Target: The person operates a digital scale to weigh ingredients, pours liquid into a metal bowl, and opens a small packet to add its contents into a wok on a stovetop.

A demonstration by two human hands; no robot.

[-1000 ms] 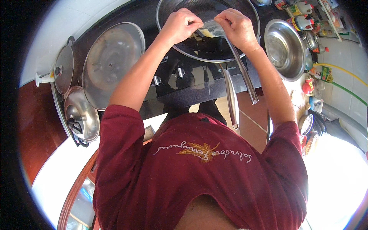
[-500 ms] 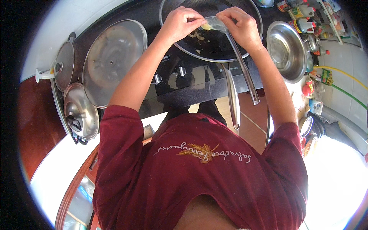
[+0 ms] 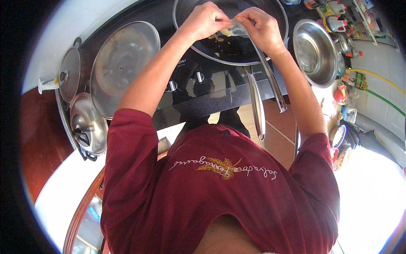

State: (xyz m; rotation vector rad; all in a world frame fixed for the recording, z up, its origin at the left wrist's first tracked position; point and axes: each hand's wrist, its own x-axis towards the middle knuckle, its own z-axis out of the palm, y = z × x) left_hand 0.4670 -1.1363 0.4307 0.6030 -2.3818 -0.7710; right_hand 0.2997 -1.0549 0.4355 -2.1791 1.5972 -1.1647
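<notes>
Over a dark wok on the stove, both hands pinch a small clear plastic bag with pale yellowish bits at it. My left hand grips its left side between thumb and fingers. My right hand pinches the opposite side, close to the left fingertips. Several pale yellow pieces lie in the wok below; their kind is too small to tell. A metal utensil with a long handle rests in the wok, its head hidden behind the bag and right hand. The wok's own handle points toward me.
A large glass lid lies left of the wok, beside a smaller glass lid and a steel lidded pot. At right stands a steel basin. Bottles crowd the far right. Stove knobs face me.
Both hands have drawn slightly closer together, with the bag bunched more between them. The whole view has shifted a little.
</notes>
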